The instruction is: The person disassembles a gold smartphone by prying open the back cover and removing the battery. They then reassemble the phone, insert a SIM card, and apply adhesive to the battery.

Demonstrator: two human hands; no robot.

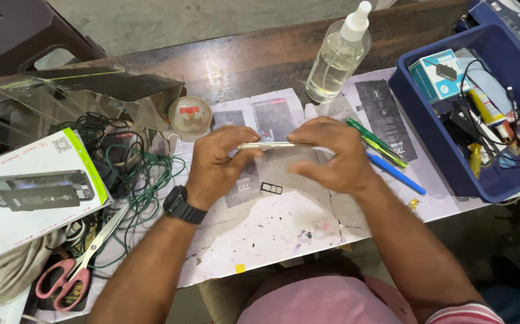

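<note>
Head view, hands: both are raised over the middle of the table [260, 66], fingers curled inward toward each other.
Left hand [216, 163]: closed on the left end of a thin phone [272, 145], thumb below and fingers above; a black watch [182, 206] sits on the wrist.
Right hand [333, 155]: closed on the right end of the same phone, fingers folded over its top edge.
Phone: held edge-on and level between the two hands, above the paper sheet [272, 231]; only its slim, pale side shows.
Small tray [271, 188]: a tiny black frame with two openings lies on the paper just below the hands, apart from them.
Paper sheet: white, smudged and stained, spread over the table beneath the hands.
Spray bottle [338, 57]: clear, with a white nozzle, upright behind the right hand.
Pens: a green pen [380, 144] and a blue pen [398, 174] lie slanted just right of the right hand.
Blue bin [434, 150]: at the right edge, filled with small boxes, cables, tape and tubes.
Scissors [77, 270]: pink-handled, lying at lower left beside a tangle of green wire [143, 174].
White box [29, 192]: flat, with a green stripe, at far left.
Round lid [190, 115]: pale, behind the left hand.
</note>
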